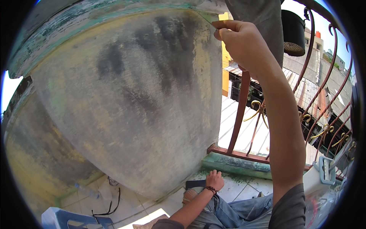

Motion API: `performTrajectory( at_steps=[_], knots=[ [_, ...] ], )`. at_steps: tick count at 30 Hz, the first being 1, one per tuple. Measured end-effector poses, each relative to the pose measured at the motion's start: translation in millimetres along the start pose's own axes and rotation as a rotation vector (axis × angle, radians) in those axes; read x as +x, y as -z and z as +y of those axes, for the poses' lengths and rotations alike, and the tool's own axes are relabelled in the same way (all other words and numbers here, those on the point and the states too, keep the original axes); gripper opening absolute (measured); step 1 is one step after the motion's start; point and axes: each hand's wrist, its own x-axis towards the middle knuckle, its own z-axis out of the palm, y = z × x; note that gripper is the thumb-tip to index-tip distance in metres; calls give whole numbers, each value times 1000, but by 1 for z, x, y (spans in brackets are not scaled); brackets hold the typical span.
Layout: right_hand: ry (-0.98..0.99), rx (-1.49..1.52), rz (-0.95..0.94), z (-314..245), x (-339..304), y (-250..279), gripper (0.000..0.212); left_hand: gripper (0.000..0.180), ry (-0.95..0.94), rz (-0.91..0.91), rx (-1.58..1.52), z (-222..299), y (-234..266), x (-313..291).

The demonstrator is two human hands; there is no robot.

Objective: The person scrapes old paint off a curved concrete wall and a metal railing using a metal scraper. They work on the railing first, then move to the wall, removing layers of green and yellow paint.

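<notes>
Head cam: R hand (241, 41) pinches nr smudged wall (133, 91), L hand (215, 181) by jeans (228, 210).

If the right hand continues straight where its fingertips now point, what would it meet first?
Most likely the stained wall, near its upper right corner, below the painted ledge. The right hand points left toward it, but from this view the depth between them is unclear.
</notes>
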Motion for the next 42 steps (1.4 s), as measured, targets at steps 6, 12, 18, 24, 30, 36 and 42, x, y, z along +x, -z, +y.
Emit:
performTrajectory(
  at_steps=[6, 12, 18, 24, 30, 36, 42],
  knots=[
    [64, -105, 1, -6, -20, -2, 35, 21, 3, 8, 8, -5, -5, 1],
    [62, -126, -114, -5, -12, 17, 37, 20, -8, 38, -37, 0, 0, -2],
    [165, -248, -150, 21, 22, 41, 37, 20, -18, 76, -82, 0, -3, -1],
    [228, -381, -95, 3, 24, 45, 34, 20, -28, 79, -108, -1, -1, -2],
    [235, -505, -163, -9, 29, 44, 39, 21, -22, 62, -135, -2, 4, -1],
    [387, -402, -81, 11, 46, 47, 39, 22, -27, 46, -142, 0, 2, -1],
    [273, -397, -127, -12, 27, 37, 40, 21, -19, 41, -142, -1, 6, -2]
  ],
)
